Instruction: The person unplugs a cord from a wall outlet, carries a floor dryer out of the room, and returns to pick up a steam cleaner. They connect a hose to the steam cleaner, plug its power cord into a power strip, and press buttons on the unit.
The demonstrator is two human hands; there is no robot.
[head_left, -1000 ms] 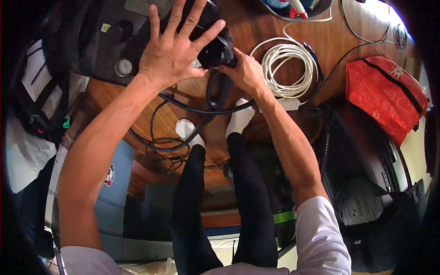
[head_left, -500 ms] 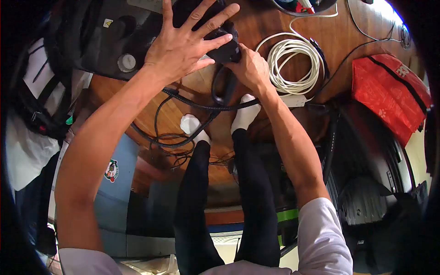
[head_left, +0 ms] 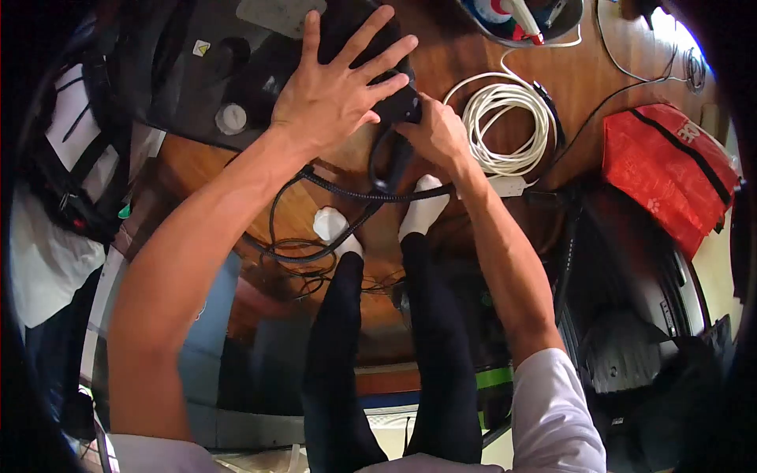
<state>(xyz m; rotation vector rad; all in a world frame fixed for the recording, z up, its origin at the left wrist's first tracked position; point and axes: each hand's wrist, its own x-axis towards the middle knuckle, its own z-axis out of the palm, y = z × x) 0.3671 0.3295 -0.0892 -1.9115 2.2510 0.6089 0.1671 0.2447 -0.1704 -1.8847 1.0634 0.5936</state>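
A large black appliance (head_left: 185, 87) with a warning sticker and a round white knob lies at the upper left. My left hand (head_left: 331, 98) is spread over its right part, fingers wide apart, holding nothing. My right hand (head_left: 438, 134) is closed on the black end piece (head_left: 404, 104) at the appliance's right side; its fingertips are partly hidden. Just below hangs a black loop-shaped handle (head_left: 389, 162). A ribbed black hose (head_left: 339, 191) runs beneath both hands, across in front of my feet.
A coiled white cable (head_left: 511, 130) lies on the wooden floor, beside a white power strip (head_left: 505, 186). Farther right is a red bag (head_left: 666, 169). A dark bin (head_left: 524, 35) holds bottles at the top. Thin black cables (head_left: 303, 276) tangle near my socked feet.
The view has shifted a little. My left hand and the appliance appear slightly farther right and lower. My right hand keeps its closed grip on the black end piece.
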